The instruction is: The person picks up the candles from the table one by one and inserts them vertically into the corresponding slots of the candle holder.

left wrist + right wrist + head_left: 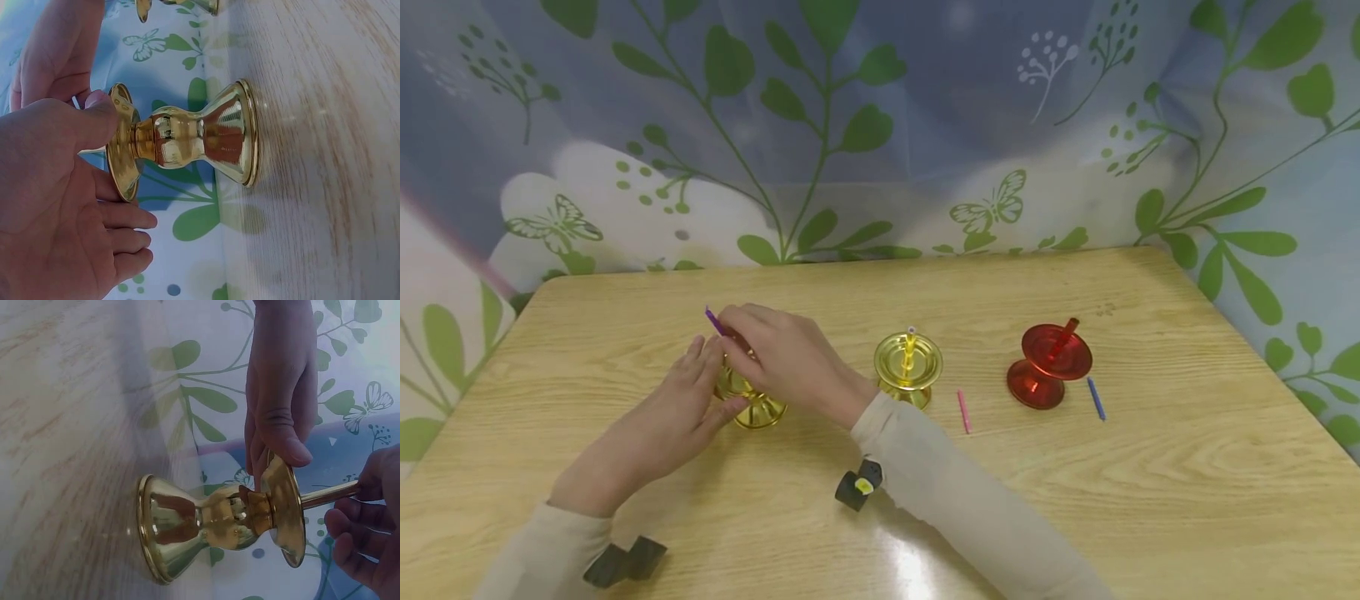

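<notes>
On the left of the table, a shiny gold candle holder (762, 413) stands upright, partly covered by both hands in the head view. My left hand (658, 429) holds the rim of its dish (125, 165), thumb on one side and fingers on the other. Above the dish my right hand (782, 350) pinches a thin purple candle (713, 320), whose end pokes out past the fingers. The right fingertips are at the top of the holder's upright tube (328, 495). The candle's lower end is hidden by the fingers.
A second gold candle holder (908, 362) stands mid-table, with a red candle holder (1052, 360) farther right. Between them lies a pink candle (964, 412); a blue candle (1097, 400) lies right of the red holder. Behind the wooden table (1150, 500) hangs a leaf-patterned curtain (925, 125).
</notes>
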The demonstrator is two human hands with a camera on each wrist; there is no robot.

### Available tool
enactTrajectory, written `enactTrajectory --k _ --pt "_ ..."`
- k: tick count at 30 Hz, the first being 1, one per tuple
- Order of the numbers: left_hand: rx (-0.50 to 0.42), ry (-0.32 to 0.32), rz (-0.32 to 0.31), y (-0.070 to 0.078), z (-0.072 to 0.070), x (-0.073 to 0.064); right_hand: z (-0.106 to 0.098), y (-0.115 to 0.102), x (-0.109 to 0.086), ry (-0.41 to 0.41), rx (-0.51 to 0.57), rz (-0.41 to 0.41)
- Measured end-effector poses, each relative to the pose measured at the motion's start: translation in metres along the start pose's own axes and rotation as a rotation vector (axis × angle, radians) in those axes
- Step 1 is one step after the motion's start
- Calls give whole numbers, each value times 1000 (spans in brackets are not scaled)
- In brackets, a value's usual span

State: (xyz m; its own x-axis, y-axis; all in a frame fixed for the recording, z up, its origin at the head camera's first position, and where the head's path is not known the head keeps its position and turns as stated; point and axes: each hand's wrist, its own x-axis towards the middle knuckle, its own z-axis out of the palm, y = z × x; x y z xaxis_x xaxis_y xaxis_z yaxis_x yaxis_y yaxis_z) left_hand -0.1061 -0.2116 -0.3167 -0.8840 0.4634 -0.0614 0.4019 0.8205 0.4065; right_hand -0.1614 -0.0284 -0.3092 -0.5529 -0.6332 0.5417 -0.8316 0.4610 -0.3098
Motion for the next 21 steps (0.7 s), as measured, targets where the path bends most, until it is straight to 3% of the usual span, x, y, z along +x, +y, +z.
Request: enactTrajectory --k 8,15,21 --pt "-8 -2 -10 -1 0 0 0 0 1 -35 48 28" --pt "-14 2 -7 -1 1 0 -7 -1 1 -112 35 109" --pt "-6 12 6 -1 1 1 -9 -2 2 -116 90 139"
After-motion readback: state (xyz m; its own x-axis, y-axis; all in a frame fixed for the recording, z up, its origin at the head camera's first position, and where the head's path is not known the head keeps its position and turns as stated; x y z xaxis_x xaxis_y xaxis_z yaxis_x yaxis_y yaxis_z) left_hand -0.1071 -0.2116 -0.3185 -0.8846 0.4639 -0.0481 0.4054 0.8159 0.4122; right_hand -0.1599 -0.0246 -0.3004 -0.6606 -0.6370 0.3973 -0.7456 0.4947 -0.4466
